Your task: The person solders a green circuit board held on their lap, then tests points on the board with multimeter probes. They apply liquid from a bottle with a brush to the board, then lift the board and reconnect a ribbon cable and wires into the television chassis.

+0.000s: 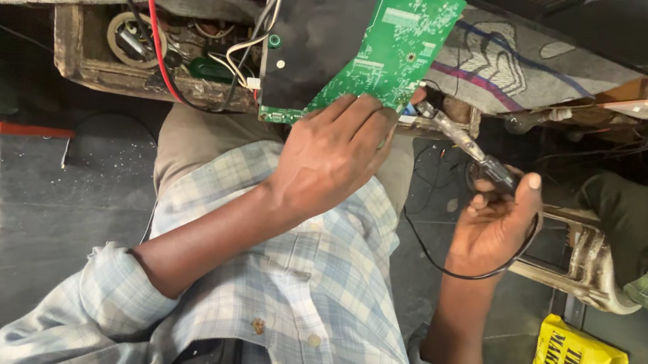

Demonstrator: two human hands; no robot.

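**Iron to the board's lower edge**

Head view: the left hand gripped the green board by its lower edge, fingers curled over the rim, and held it tilted up over the lap, in front of a wooden tray of parts and wires. The right hand was closed round the dark handle of a soldering iron, thumb on top, its tip touching or just off the board's lower right corner (the exact contact point was hidden by the left fingers). A black cord looped from the handle under the wrist.

Doing this well, I judged, called for a still board: the left hand's grip sat very near the hot tip, so those fingers wanted to stay behind the edge. The iron looked best held steady at a shallow angle, with the cord kept slack so it could not tug the tip sideways. A red wire and other leads hung near the board's left side, well apart from the tip.
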